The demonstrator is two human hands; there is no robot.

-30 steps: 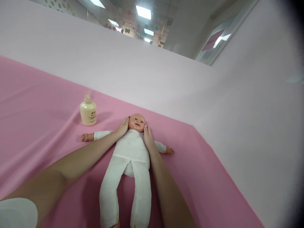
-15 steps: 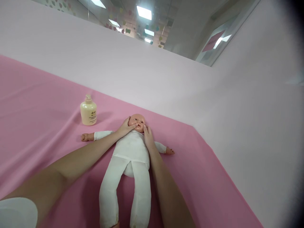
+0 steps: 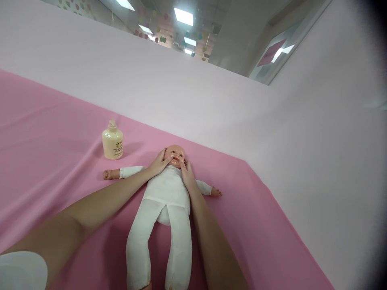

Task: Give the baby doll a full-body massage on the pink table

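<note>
A baby doll (image 3: 165, 197) in a white suit lies on its back on the pink cloth (image 3: 60, 169), head away from me, arms spread. My left hand (image 3: 158, 163) cups the left side of the doll's head, its thumb on the cheek by the mouth. On the other side my right hand (image 3: 187, 174) rests against the head, with its thumb on the chin and cheek. Both hands touch the doll's face (image 3: 175, 155) with fingers apart; neither lifts it.
A cream lotion bottle (image 3: 112, 141) with a pump top stands on the cloth to the left of the doll. A pale pink wall (image 3: 187, 96) rises behind and on the right. A white sleeve (image 3: 21, 272) shows at the bottom left.
Both thumbs have slid inward from the sides of the head onto the doll's cheeks and mouth. The doll and bottle have not moved.
</note>
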